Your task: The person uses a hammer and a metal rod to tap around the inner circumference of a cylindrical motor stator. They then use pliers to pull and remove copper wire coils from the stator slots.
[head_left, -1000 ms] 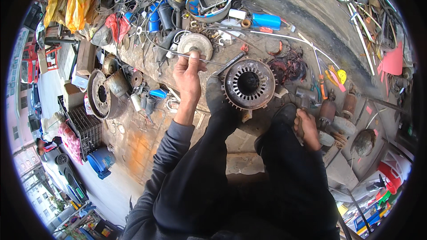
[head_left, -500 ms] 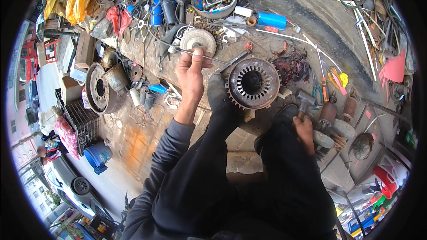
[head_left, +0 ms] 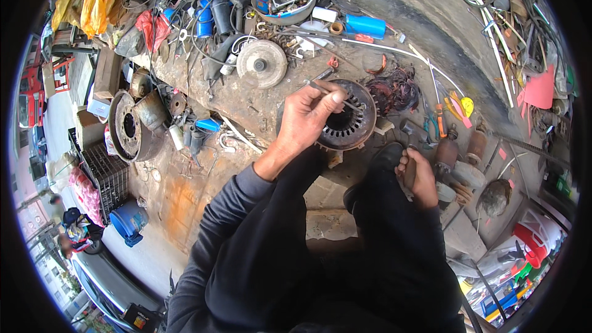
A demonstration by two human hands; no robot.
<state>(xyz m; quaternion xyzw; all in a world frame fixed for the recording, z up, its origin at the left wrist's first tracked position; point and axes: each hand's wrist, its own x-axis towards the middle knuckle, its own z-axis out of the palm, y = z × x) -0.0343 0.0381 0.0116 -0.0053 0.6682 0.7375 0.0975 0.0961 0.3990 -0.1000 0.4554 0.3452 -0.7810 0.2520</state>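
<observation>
My left hand (head_left: 305,117) is closed around a thin metal rod (head_left: 353,108) above a round motor stator (head_left: 368,124). The stator is a rusty ring with a circle of slots and a dark centre. The rod's lower end lies over the slots, but whether it touches them I cannot tell. My right hand (head_left: 422,179) grips the handle of a hammer (head_left: 411,131), low beside my right shoe (head_left: 385,163). A tangle of dark reddish wire (head_left: 394,91) lies just beyond the stator.
A pale metal disc (head_left: 262,55) lies left of the stator. Pliers and cutters with orange handles (head_left: 441,120) and rusty cylinders (head_left: 446,151) sit to the right. Further off are a tub of parts (head_left: 290,17), a blue cylinder (head_left: 365,26) and a white strip (head_left: 385,49).
My left hand has moved right and down with the rod, from beside the pale disc to over the stator. My right hand has come slightly nearer, still gripping the hammer.
</observation>
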